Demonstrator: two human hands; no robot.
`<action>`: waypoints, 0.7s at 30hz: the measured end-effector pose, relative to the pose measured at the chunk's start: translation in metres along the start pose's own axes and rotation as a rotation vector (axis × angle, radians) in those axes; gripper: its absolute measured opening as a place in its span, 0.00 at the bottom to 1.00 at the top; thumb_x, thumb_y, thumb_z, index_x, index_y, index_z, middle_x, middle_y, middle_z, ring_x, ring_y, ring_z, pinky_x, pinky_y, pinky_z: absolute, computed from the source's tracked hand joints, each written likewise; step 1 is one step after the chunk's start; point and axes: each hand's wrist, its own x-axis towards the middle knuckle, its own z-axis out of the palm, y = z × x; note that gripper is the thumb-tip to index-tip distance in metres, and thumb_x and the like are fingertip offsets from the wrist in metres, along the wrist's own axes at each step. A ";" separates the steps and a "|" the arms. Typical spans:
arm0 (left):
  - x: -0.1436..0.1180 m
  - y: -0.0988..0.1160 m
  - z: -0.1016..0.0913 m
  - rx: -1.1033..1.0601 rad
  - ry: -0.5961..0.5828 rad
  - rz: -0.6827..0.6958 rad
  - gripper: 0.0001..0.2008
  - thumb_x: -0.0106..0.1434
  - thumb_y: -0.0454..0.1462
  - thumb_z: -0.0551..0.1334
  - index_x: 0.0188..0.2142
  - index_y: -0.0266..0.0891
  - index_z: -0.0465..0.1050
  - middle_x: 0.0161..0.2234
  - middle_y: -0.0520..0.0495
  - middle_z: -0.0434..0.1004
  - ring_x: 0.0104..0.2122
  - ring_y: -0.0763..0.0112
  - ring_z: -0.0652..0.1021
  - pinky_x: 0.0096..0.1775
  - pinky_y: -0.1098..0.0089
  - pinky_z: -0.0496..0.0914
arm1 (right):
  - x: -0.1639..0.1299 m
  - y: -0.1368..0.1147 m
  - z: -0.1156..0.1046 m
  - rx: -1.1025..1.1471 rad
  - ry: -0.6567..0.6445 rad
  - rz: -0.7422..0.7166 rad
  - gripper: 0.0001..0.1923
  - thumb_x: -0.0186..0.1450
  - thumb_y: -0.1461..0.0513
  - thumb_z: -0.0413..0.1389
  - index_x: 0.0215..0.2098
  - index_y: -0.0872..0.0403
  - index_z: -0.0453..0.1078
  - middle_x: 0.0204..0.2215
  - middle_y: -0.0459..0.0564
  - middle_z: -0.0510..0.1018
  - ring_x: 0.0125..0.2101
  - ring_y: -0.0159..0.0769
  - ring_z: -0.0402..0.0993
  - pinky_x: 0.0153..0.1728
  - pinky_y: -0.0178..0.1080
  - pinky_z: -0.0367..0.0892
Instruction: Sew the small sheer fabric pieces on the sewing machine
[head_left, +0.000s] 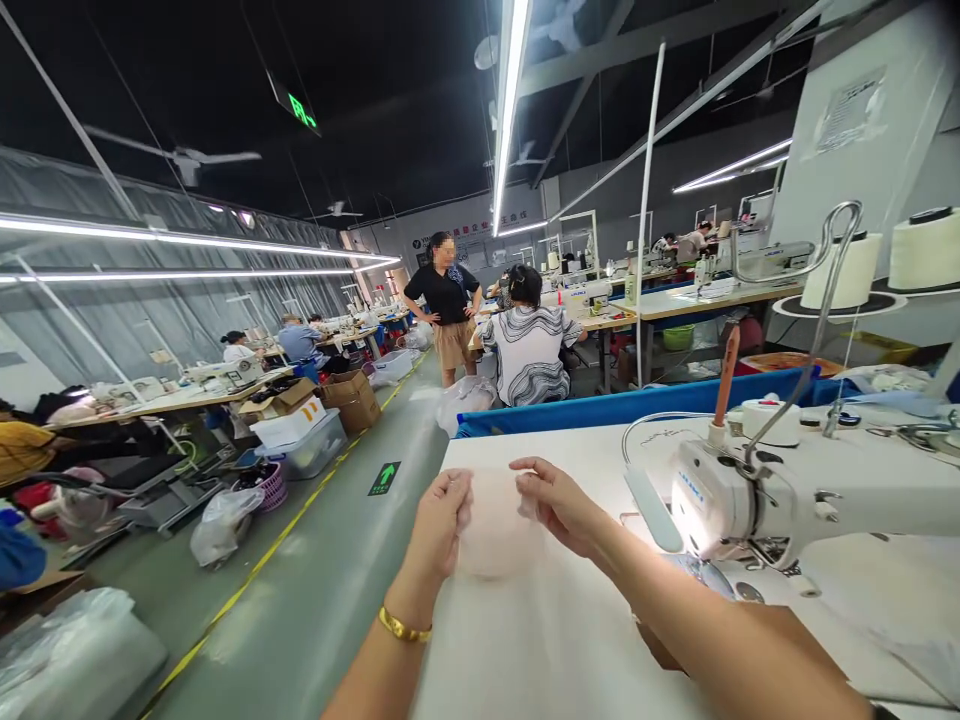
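My left hand and my right hand hold up a small, thin, pale rounded piece of fabric between them, each pinching one upper edge. The piece hangs over the near left part of a white sewing table. A gold bracelet sits on my left wrist. A white sewing machine stands just right of my right hand, its lamp lit over the needle area.
Thread cones stand on a rack at the right. A blue table edge borders the far side. An aisle with a green floor arrow runs left. One person stands and another sits ahead; boxes, bins and bags line the aisle.
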 end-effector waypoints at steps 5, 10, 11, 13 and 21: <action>0.043 -0.018 -0.024 0.089 0.167 0.015 0.23 0.57 0.51 0.76 0.36 0.36 0.74 0.31 0.54 0.73 0.28 0.75 0.71 0.30 0.75 0.64 | 0.064 0.015 -0.007 -0.114 0.164 -0.020 0.28 0.57 0.54 0.72 0.51 0.52 0.69 0.27 0.38 0.69 0.29 0.30 0.70 0.35 0.36 0.69; 0.060 -0.037 -0.038 0.208 0.239 -0.130 0.12 0.73 0.42 0.66 0.38 0.35 0.73 0.34 0.52 0.75 0.30 0.72 0.75 0.33 0.71 0.72 | 0.091 0.031 -0.022 -0.357 0.278 0.040 0.14 0.67 0.61 0.66 0.49 0.55 0.71 0.31 0.40 0.73 0.26 0.29 0.71 0.35 0.37 0.73; 0.060 -0.040 -0.040 0.230 0.236 -0.162 0.12 0.74 0.42 0.66 0.38 0.35 0.73 0.33 0.52 0.74 0.29 0.73 0.75 0.32 0.71 0.72 | 0.092 0.035 -0.024 -0.411 0.293 0.051 0.12 0.70 0.61 0.64 0.49 0.55 0.71 0.32 0.41 0.74 0.26 0.29 0.72 0.34 0.37 0.73; 0.058 -0.043 -0.042 0.272 0.227 -0.203 0.13 0.74 0.43 0.65 0.38 0.35 0.73 0.31 0.53 0.73 0.26 0.75 0.73 0.30 0.72 0.71 | 0.094 0.042 -0.028 -0.515 0.311 0.067 0.12 0.73 0.59 0.62 0.51 0.56 0.71 0.35 0.44 0.76 0.27 0.30 0.72 0.32 0.36 0.73; 0.025 -0.014 -0.026 0.535 0.153 -0.063 0.31 0.46 0.55 0.76 0.42 0.38 0.76 0.35 0.45 0.79 0.36 0.57 0.80 0.37 0.62 0.75 | 0.033 0.035 -0.045 -0.936 0.291 -0.038 0.20 0.66 0.66 0.63 0.56 0.52 0.72 0.50 0.54 0.77 0.47 0.43 0.77 0.53 0.47 0.71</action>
